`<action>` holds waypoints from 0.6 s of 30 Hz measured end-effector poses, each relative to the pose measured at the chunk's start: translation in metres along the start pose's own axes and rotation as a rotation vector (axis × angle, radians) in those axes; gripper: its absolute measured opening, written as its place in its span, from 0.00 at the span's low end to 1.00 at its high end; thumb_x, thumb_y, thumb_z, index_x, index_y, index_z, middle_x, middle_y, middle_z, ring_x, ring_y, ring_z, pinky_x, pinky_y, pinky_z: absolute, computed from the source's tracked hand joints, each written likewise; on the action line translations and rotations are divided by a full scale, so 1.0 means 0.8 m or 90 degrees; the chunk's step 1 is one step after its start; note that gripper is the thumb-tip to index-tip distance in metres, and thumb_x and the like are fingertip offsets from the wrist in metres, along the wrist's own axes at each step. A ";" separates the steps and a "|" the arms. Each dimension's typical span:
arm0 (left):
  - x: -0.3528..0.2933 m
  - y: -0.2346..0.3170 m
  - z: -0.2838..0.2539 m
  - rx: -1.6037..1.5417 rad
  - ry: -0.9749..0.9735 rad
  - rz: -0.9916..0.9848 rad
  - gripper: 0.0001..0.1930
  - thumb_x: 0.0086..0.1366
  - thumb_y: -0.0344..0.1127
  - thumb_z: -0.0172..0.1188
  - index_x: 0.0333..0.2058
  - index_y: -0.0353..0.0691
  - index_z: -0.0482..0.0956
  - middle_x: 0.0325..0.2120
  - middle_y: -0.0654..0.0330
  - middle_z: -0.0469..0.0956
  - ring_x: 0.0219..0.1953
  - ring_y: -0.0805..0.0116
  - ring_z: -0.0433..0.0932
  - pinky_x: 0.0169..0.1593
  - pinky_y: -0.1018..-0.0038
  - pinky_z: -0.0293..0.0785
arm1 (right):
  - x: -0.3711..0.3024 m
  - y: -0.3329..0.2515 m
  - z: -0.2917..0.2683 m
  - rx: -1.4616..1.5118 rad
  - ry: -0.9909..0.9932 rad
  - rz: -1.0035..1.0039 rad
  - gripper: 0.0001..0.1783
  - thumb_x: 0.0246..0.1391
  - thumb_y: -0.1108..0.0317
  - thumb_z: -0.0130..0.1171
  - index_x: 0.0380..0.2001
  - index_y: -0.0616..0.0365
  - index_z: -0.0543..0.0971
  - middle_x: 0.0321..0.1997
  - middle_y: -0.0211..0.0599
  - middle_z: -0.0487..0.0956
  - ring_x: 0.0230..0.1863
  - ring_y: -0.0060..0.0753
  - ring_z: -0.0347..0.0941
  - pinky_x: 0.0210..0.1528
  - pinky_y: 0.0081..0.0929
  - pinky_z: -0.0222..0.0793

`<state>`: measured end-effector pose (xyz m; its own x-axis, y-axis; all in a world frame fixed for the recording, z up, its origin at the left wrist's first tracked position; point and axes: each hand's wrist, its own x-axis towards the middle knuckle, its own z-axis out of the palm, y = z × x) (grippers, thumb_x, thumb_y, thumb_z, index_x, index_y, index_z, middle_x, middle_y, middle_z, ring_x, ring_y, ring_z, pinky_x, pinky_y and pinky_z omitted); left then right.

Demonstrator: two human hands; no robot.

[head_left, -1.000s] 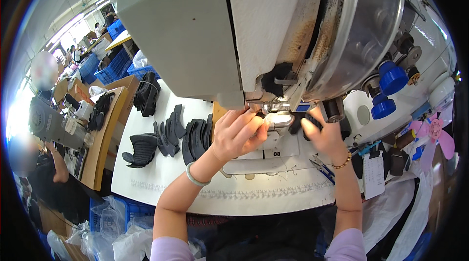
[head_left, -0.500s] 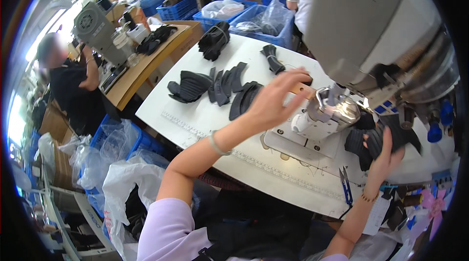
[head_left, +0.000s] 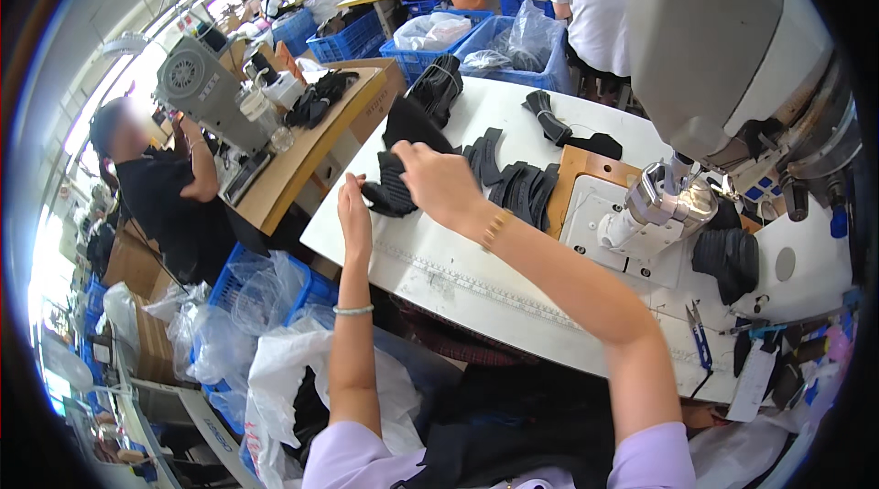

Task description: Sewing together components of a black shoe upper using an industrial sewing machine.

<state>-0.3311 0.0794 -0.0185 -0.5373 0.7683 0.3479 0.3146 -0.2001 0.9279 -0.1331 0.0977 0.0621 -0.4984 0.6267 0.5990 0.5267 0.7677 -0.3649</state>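
Note:
My right hand [head_left: 441, 179] has crossed to the left part of the white sewing table [head_left: 439, 283]. Its fingers are closed on a flat black fabric piece [head_left: 412, 125], slightly smeared by motion. Under and beside that hand lies a stack of black ribbed fabric pieces [head_left: 394, 191], partly hidden. My left hand [head_left: 355, 223] is upright at the stack's near left edge, fingers stretched out and nothing seen in them. To the right of my hands, curved black strips [head_left: 524, 191] lie in rows. Another dark ribbed stack [head_left: 725, 262] sits right of the sewing machine [head_left: 655, 210].
The machine's large grey head [head_left: 732, 40] overhangs the table's right side. Blue-handled thread snips [head_left: 700, 338] lie near the front right edge. Tied black bundles [head_left: 548, 118] lie at the back. A blue crate [head_left: 311, 287] with plastic bags stands left. A co-worker [head_left: 165, 168] sits beyond it.
My right hand has moved from right of the machine to the stack at the left. My left hand has drawn back from the machine to that stack's edge. The view has shifted slightly.

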 end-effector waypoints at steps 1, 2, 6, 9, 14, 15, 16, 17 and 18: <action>-0.004 -0.001 0.004 -0.066 0.036 0.013 0.28 0.75 0.53 0.41 0.45 0.29 0.75 0.41 0.57 0.74 0.46 0.69 0.70 0.53 0.73 0.64 | 0.020 0.000 0.020 0.062 -0.059 0.047 0.15 0.55 0.65 0.59 0.45 0.58 0.73 0.40 0.43 0.79 0.39 0.48 0.79 0.41 0.40 0.75; -0.005 -0.001 0.006 -0.131 0.012 0.011 0.26 0.76 0.52 0.40 0.48 0.31 0.73 0.39 0.61 0.70 0.43 0.72 0.68 0.51 0.75 0.64 | 0.032 -0.001 0.038 0.090 -0.109 0.079 0.18 0.57 0.62 0.59 0.47 0.61 0.74 0.42 0.48 0.81 0.41 0.49 0.79 0.45 0.41 0.74; -0.008 0.005 0.010 -0.094 -0.005 -0.022 0.26 0.76 0.53 0.37 0.52 0.33 0.67 0.41 0.59 0.70 0.44 0.72 0.69 0.49 0.75 0.65 | 0.042 -0.005 0.072 0.426 -0.156 0.300 0.24 0.63 0.57 0.53 0.53 0.67 0.70 0.45 0.65 0.79 0.49 0.62 0.76 0.51 0.45 0.71; -0.007 0.028 0.015 -0.181 0.115 0.002 0.24 0.76 0.52 0.39 0.55 0.35 0.65 0.46 0.54 0.74 0.45 0.70 0.74 0.49 0.76 0.69 | -0.004 -0.012 0.046 0.335 -0.040 0.134 0.20 0.63 0.62 0.51 0.51 0.67 0.69 0.39 0.62 0.79 0.40 0.60 0.78 0.41 0.47 0.74; -0.025 0.093 0.056 0.013 0.123 0.358 0.09 0.72 0.31 0.50 0.42 0.31 0.75 0.39 0.53 0.78 0.44 0.66 0.77 0.52 0.71 0.70 | -0.150 -0.044 -0.063 0.136 -0.197 -0.149 0.11 0.57 0.67 0.53 0.39 0.62 0.73 0.29 0.43 0.75 0.31 0.47 0.78 0.35 0.39 0.76; -0.025 0.103 0.074 0.062 -0.020 0.315 0.09 0.70 0.30 0.52 0.40 0.30 0.77 0.37 0.52 0.78 0.42 0.63 0.78 0.50 0.71 0.72 | -0.175 -0.050 -0.082 0.145 -0.242 -0.150 0.09 0.56 0.67 0.54 0.37 0.62 0.73 0.30 0.43 0.76 0.32 0.46 0.78 0.34 0.39 0.75; -0.025 0.108 0.102 0.080 -0.151 0.342 0.08 0.68 0.29 0.54 0.38 0.29 0.78 0.36 0.51 0.78 0.40 0.60 0.79 0.47 0.71 0.73 | -0.197 -0.051 -0.100 0.156 -0.293 -0.146 0.08 0.55 0.68 0.54 0.34 0.63 0.74 0.30 0.43 0.76 0.32 0.44 0.79 0.34 0.39 0.75; -0.024 0.110 0.133 0.180 -0.246 0.274 0.09 0.67 0.30 0.55 0.38 0.29 0.79 0.36 0.50 0.78 0.40 0.57 0.79 0.46 0.69 0.73 | -0.216 -0.048 -0.119 0.141 -0.293 -0.114 0.08 0.55 0.68 0.54 0.34 0.63 0.74 0.30 0.43 0.76 0.32 0.44 0.79 0.34 0.39 0.75; -0.018 0.108 0.163 0.230 -0.318 0.302 0.09 0.66 0.30 0.56 0.37 0.29 0.79 0.37 0.49 0.78 0.41 0.54 0.79 0.45 0.67 0.74 | -0.233 -0.046 -0.137 0.086 -0.325 -0.093 0.07 0.53 0.69 0.55 0.32 0.62 0.75 0.30 0.42 0.76 0.32 0.44 0.79 0.34 0.39 0.75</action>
<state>-0.1942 0.1303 0.0396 0.1076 0.8499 0.5159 0.7049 -0.4312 0.5632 0.0159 -0.0622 0.0422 -0.8481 0.4718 0.2410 0.3509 0.8410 -0.4117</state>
